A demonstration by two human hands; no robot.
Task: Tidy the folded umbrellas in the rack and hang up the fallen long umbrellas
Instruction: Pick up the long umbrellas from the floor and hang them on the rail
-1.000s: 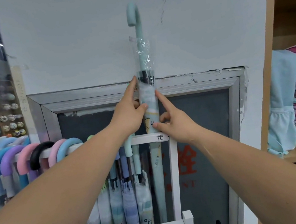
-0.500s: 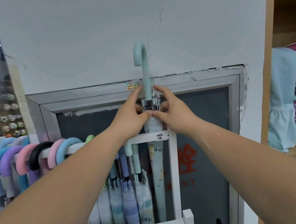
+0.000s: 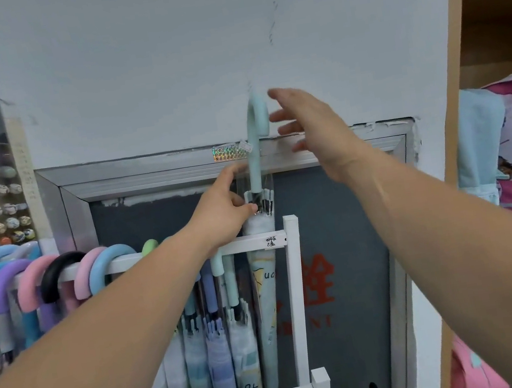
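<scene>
Beside the right hand [image 3: 311,128], left hand [image 3: 220,212] pinches umbrella [image 3: 254,167].

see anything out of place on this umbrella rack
The mint long umbrella at the rack's right end stands upright, its crook handle above the top rail, while the other crook handles hook over it. The left hand pinches it below the handle; the right hand is open beside the handle.

L hand [image 3: 220,212] pinches mint umbrella [image 3: 254,160] just above rack top rail [image 3: 246,245], upright at rail's R end. R hand [image 3: 314,127] higher above rail, fingers spread beside crook; contact unclear. Along rail, other umbrellas [image 3: 59,275] hooked.
</scene>
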